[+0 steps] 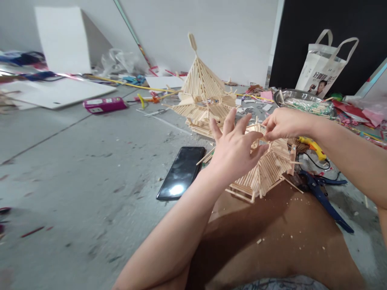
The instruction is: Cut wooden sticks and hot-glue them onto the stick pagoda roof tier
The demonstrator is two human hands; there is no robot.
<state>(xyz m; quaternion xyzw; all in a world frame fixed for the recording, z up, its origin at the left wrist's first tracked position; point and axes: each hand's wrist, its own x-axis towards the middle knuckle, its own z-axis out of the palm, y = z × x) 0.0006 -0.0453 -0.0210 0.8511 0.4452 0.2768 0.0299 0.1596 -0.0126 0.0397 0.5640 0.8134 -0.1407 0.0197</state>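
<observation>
A roof-like model of thin wooden sticks (pixel 258 175) lies at the centre right, beside my bare leg. My left hand (pixel 237 147) is over its upper left part, three fingers spread upward, thumb and index finger close together at the model's top. Just right of it, my right hand (pixel 281 124) has its fingertips pinched at the top of the same model. Whatever lies between the fingertips of either hand is too small to make out. Behind them stands a taller stick pagoda (pixel 202 82) with a pointed roof.
A black phone (pixel 183 171) lies left of the stick model. Blue-handled cutters (pixel 325 197) and a yellow-handled tool (pixel 314 148) are at the right. Farther back are a metal bowl (pixel 281 98), a white bag (pixel 320 70) and a magenta pack (pixel 105 104).
</observation>
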